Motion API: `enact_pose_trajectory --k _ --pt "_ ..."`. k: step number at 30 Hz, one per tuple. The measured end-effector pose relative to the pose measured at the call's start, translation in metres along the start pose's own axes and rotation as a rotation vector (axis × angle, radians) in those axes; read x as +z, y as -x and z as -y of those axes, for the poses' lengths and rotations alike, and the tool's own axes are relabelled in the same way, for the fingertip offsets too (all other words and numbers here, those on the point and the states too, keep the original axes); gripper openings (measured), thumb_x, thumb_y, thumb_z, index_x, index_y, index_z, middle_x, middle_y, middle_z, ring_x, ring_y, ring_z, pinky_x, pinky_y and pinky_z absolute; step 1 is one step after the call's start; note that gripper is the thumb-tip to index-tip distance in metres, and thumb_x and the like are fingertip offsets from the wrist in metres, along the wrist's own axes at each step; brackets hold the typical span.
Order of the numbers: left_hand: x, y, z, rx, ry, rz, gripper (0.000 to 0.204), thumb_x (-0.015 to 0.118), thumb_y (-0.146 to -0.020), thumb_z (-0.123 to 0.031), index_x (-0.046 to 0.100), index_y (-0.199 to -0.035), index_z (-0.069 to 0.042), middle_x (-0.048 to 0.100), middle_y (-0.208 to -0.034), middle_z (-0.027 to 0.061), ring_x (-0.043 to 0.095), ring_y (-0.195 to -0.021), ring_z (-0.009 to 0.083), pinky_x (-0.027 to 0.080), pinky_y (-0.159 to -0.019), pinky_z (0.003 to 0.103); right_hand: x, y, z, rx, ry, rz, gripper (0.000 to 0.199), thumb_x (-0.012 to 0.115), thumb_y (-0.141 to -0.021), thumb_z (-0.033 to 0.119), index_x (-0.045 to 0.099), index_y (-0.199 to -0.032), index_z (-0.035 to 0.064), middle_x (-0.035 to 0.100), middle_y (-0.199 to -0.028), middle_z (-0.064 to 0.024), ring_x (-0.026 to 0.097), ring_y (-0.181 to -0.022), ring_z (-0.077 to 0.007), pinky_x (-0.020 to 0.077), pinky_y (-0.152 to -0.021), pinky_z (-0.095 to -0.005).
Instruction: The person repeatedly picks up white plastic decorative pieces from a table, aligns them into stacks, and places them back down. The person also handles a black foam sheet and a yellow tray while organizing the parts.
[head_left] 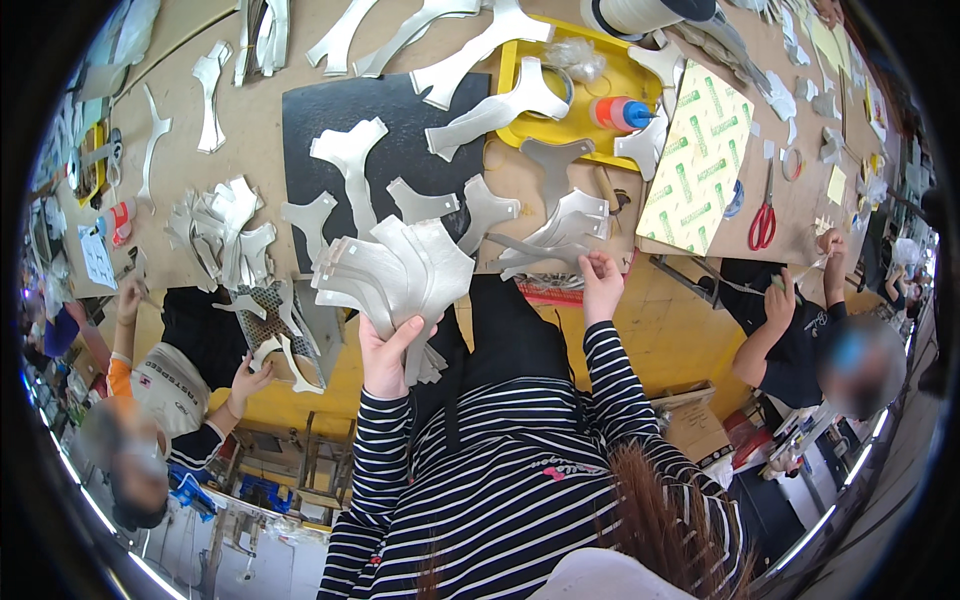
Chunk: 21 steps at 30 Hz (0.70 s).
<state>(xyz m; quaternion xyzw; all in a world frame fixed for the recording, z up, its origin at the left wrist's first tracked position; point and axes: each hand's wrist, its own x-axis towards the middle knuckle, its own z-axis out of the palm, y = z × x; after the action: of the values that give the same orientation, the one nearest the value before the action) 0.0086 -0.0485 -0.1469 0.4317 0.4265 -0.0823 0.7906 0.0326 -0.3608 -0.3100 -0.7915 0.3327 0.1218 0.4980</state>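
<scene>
The pieces in play are silvery, smooth and branching, with rounded inner curves and blunt ends; the stack [425, 265] is fanned out so that many layered edges show. The left hand [385, 360] grips its narrow lower end, just off the table's near edge, while the wide end spreads up over the table. The right hand [602, 285] pinches the end of a thin grey strip [540, 248], which lies across a small pile [580, 218] of similar pieces at that edge. Between the two hands there is a gap over the edge, and bare black mat [305, 150] shows beyond the stack. The brown table [255, 130] also carries a yellow tray [625, 75] holding an orange bottle [620, 113], a patterned yellow sheet [700, 160] and red-handled scissors [762, 225]. Below is a yellow floor [650, 330]; one co-worker [180, 385] sits left, another [795, 330] right.
</scene>
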Motion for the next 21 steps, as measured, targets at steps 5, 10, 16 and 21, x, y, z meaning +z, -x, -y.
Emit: enact_pose_trajectory --k 5,10,16,21 --pt "0.001 -0.003 0.001 0.01 -0.018 0.013 0.054 0.066 -0.082 -0.001 0.039 -0.129 -0.002 0.062 -0.108 0.0153 0.067 -0.088 0.026 0.057 -0.074 0.032 0.002 0.003 0.008 -0.054 0.127 -0.091 0.018 0.068 -0.084 0.011 0.062 -0.096 -0.0006 0.061 -0.088 -0.0071 0.058 -0.079 -0.0158 0.0472 -0.075 -0.0291" --pt "0.0 -0.001 0.004 0.008 -0.036 -0.01 0.054 0.063 -0.083 0.0 0.039 -0.131 -0.003 0.062 -0.107 0.0152 0.066 -0.088 0.026 0.055 -0.072 0.031 -0.008 -0.01 0.035 -0.306 0.333 -0.094 0.02 0.062 -0.086 0.011 0.061 -0.103 0.0013 0.056 -0.098 -0.0106 0.056 -0.09 -0.0243 0.0448 -0.084 -0.0346" --pt "0.001 -0.003 0.012 -0.019 0.065 0.072 0.052 0.066 -0.082 0.0 0.043 -0.129 -0.003 0.061 -0.113 0.0129 0.065 -0.093 0.0247 0.056 -0.076 0.033 0.002 -0.006 0.063 -0.485 0.283 0.004 0.02 0.06 -0.087 0.004 0.061 -0.106 0.0005 0.056 -0.103 -0.0117 0.057 -0.093 -0.0242 0.0462 -0.083 -0.034" --pt "0.002 -0.005 0.011 -0.06 0.197 0.134 0.062 0.07 -0.081 0.002 0.038 -0.134 -0.007 0.056 -0.118 0.0067 0.06 -0.103 0.0175 0.057 -0.078 0.033 0.013 0.024 0.079 -0.473 0.24 0.157 0.018 0.057 -0.087 -0.001 0.059 -0.104 -0.0024 0.057 -0.1 -0.0106 0.055 -0.095 -0.0212 0.0453 -0.086 -0.032"
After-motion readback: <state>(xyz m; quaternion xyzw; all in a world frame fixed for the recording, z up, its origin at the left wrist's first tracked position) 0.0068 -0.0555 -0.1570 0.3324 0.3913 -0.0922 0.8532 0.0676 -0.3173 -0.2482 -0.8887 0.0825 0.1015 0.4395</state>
